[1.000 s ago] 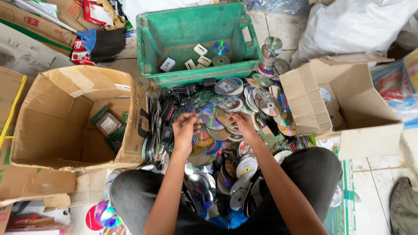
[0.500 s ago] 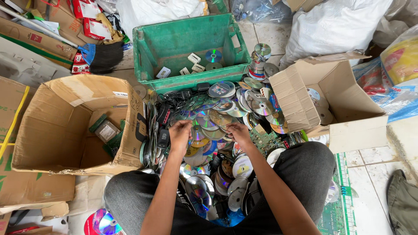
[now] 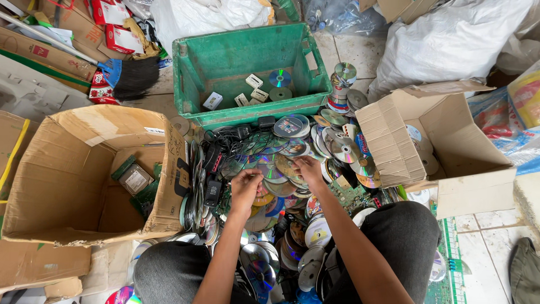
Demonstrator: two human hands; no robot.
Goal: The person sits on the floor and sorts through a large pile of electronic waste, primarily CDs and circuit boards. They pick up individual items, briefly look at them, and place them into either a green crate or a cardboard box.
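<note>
Left hand (image 3: 244, 188): above the disc pile, fingers pinched narrow on what looks like a thin dark cable or wire – too fine to make out clearly.
Right hand (image 3: 308, 169): just beside the left, fingers curled down onto the discs; cannot tell if it grips one or only touches.
Disc pile (image 3: 281, 169): loose CDs/DVDs heaped on the floor between the person's knees and the green crate, some shiny side up, some printed side up. More discs run down between the legs.
Green crate (image 3: 247, 115): plastic, just beyond the pile; holds a few small white pieces, one shiny disc (image 3: 279, 77) and a dark round part.
Left box (image 3: 67, 174): large open cardboard box, on the left of the pile; a circuit board and a small clear case lie inside. Discs stand on edge against its outer wall.
Right box (image 3: 444, 152): open cardboard box on the right, a few pale discs in it.
Power adapters (image 3: 212, 169): black, with cables, on the left edge of the pile.
Disc stack (image 3: 341, 90): short upright stack – right of the crate.
White sacks (image 3: 450, 39): behind the right box.
</note>
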